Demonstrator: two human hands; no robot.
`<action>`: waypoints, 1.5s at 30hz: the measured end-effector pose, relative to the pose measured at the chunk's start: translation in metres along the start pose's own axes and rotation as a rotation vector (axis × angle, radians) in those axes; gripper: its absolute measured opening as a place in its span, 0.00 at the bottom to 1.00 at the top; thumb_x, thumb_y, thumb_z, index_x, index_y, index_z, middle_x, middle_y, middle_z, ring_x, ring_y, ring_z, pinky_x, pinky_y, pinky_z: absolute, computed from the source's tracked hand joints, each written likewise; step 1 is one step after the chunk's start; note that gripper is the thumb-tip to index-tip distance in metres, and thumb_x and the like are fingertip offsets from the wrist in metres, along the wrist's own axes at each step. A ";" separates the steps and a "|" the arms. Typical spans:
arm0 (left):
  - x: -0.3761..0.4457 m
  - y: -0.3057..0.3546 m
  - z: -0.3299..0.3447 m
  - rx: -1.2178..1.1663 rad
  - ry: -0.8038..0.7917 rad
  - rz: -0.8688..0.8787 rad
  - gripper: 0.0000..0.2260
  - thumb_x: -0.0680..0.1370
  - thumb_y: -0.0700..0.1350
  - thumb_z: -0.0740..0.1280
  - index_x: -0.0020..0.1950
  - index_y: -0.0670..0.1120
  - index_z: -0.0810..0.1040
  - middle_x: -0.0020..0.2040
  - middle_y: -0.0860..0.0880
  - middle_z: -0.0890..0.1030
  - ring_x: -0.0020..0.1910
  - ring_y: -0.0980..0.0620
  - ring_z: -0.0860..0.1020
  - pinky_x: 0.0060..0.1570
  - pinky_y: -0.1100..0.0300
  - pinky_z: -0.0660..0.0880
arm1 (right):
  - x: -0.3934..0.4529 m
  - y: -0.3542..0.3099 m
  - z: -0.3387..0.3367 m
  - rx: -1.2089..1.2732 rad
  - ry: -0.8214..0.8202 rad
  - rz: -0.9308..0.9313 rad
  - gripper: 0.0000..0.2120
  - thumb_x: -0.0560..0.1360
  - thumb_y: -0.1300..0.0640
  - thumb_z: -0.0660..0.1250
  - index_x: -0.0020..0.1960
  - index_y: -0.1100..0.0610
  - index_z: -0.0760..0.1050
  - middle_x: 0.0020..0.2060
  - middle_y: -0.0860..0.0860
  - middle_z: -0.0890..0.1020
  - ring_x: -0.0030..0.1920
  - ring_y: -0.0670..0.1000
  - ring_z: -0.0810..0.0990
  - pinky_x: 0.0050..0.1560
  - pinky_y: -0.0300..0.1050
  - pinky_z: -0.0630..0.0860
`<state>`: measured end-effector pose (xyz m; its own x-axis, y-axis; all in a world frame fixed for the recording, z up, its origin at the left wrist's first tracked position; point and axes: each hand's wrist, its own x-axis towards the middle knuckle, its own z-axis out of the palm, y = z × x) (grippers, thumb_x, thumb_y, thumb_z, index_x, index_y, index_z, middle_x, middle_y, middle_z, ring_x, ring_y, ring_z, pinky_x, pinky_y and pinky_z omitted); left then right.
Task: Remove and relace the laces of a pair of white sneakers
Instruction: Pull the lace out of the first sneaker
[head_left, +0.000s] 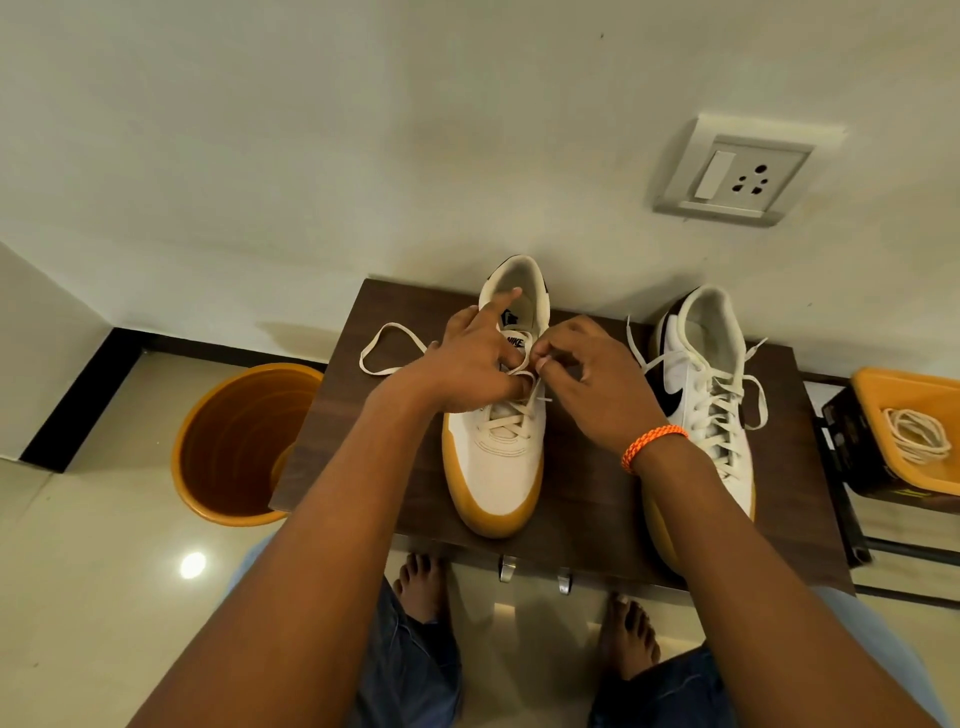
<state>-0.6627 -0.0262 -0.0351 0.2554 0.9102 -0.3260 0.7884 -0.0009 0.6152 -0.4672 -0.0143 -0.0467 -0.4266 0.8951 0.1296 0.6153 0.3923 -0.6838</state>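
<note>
Both hands meet over the left sneaker (493, 457): left hand (475, 364) and right hand (587, 379) each pinching its lace (519, 410); two sneakers on the worktop (587, 499)

The left hand (470, 358) and right hand (587, 379) cover the upper eyelets and most of the tongue of the near sneaker (493, 457), so how the lace (387, 353) runs there cannot be told, nor exactly what the curled fingertips pinch. The right forearm hides the toe of the second sneaker (706, 395). The orange tray (883, 395) is cut off by the right edge.
</note>
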 end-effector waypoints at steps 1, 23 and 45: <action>0.000 -0.001 0.000 -0.020 -0.014 0.002 0.01 0.77 0.52 0.76 0.47 0.56 0.87 0.84 0.65 0.42 0.84 0.48 0.41 0.77 0.28 0.51 | 0.000 0.000 0.000 0.001 -0.001 0.001 0.05 0.81 0.55 0.67 0.52 0.50 0.82 0.52 0.46 0.77 0.50 0.47 0.79 0.54 0.54 0.81; -0.004 0.011 -0.014 -0.539 0.422 -0.008 0.09 0.85 0.43 0.63 0.58 0.45 0.83 0.58 0.50 0.84 0.54 0.56 0.81 0.57 0.55 0.75 | -0.001 0.002 0.000 -0.011 -0.027 0.014 0.06 0.82 0.52 0.66 0.54 0.49 0.82 0.53 0.45 0.76 0.51 0.48 0.78 0.53 0.55 0.81; -0.052 -0.049 -0.005 0.106 0.169 -0.722 0.20 0.79 0.51 0.74 0.68 0.45 0.76 0.66 0.41 0.78 0.63 0.40 0.79 0.62 0.44 0.80 | -0.013 -0.017 0.000 -0.146 -0.024 0.067 0.14 0.81 0.54 0.70 0.66 0.46 0.79 0.67 0.48 0.70 0.67 0.50 0.71 0.60 0.41 0.73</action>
<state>-0.7172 -0.0716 -0.0444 -0.4290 0.7506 -0.5025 0.7789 0.5891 0.2150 -0.4723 -0.0332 -0.0367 -0.3961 0.9157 0.0684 0.7321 0.3599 -0.5784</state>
